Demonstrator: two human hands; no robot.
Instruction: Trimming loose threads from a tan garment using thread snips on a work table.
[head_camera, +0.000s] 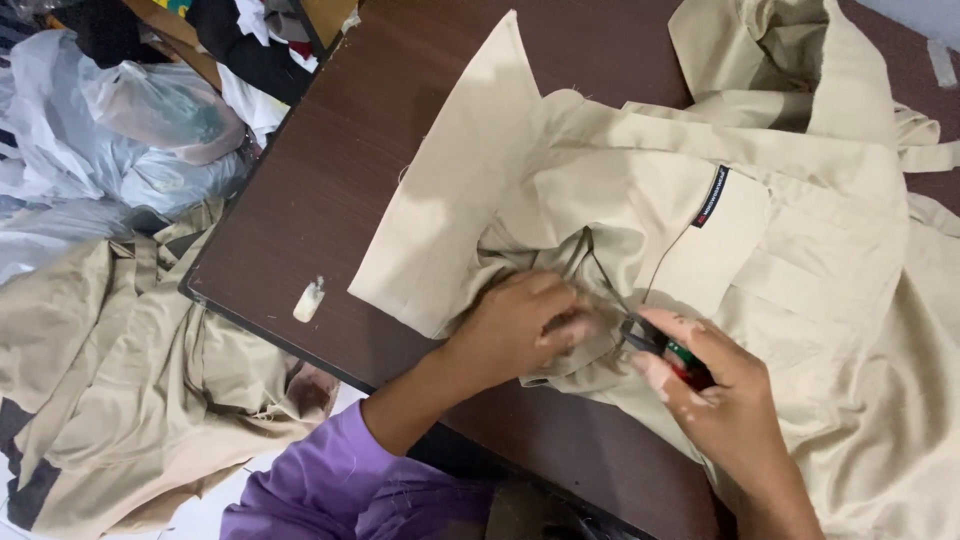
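While the left hand (520, 325) presses flat on a bunched fold of the beige garment (800, 250), fingers curled down and pinching the cloth, the right hand (720, 395) is closed around a small snipper (670, 352) with a red and green grip. Its dark tip points left, toward the left hand's fingertips, and sits just beside them at the fold. The snipper's long axis runs roughly left to right, slightly tilted up toward the fold. The garment lies spread on the dark brown worktop (330, 180), most of it away to the right and beyond both hands, with a flap reaching up to the far edge. The spot being worked lies between the hands, touching the left and nearest the snipper tip. A chalk piece (309, 300) rests near the worktop's left edge, well apart. More beige cloth (120, 370) is heaped on the floor at left.
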